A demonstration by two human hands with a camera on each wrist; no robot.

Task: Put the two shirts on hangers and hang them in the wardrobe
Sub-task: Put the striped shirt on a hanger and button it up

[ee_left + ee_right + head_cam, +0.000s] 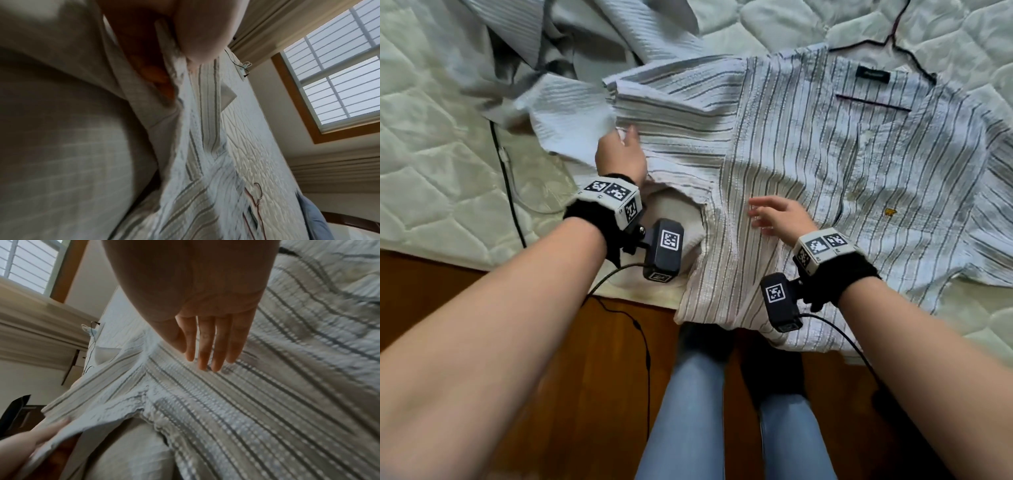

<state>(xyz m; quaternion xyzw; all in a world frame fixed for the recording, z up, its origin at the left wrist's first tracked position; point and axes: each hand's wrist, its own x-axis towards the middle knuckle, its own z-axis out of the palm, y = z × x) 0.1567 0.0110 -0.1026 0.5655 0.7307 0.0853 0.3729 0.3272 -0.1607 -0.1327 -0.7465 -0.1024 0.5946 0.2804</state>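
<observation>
Left hand (185, 32) pinches the striped shirt's (197, 162) edge; hanger (258, 199) beyond.

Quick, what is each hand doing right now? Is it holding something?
Left hand: pinching the sleeve edge of the striped shirt.
Right hand: open, fingers straight, just above the shirt, holding nothing.

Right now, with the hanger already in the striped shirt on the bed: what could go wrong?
1. The left hand pinches only the sleeve edge of the striped shirt; pulling there could drag the shirt askew on the hanger.
2. The right hand lies open on the fabric, gripping nothing, so the body may slide.
3. The shirt's hem overhangs the mattress edge and might slip floorward.
</observation>
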